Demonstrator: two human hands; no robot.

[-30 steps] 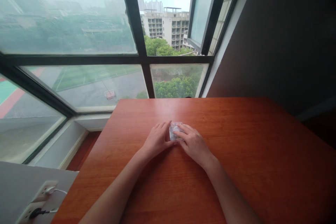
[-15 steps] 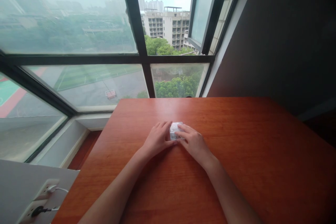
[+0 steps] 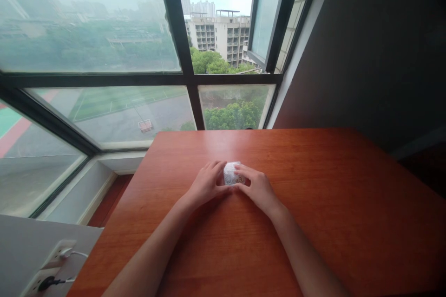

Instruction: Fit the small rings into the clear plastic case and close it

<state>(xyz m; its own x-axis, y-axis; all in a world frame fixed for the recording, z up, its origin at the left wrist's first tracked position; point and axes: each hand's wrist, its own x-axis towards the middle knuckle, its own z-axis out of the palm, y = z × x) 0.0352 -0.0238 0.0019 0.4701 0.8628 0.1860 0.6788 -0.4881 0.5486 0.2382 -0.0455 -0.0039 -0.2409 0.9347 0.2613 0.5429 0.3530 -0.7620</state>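
Observation:
A small clear plastic box (image 3: 231, 172) sits on the reddish wooden table (image 3: 313, 204), near its middle. My left hand (image 3: 206, 184) grips the box from its left side, fingers curled against it. From the right, my right hand (image 3: 256, 187) closes on the same box, fingertips on its top and near edge. The box looks tipped up slightly between both hands. What is inside the box is too small to make out.
A large dark-framed window (image 3: 184, 55) runs behind the table, with a white sill (image 3: 114, 160) below it. A dark wall (image 3: 376, 55) stands at the right. At the lower left, a white power strip (image 3: 49, 269) holds two plugged cables.
Both hands have drawn closer round the box, and the box has tilted up a little. The arms have barely shifted.

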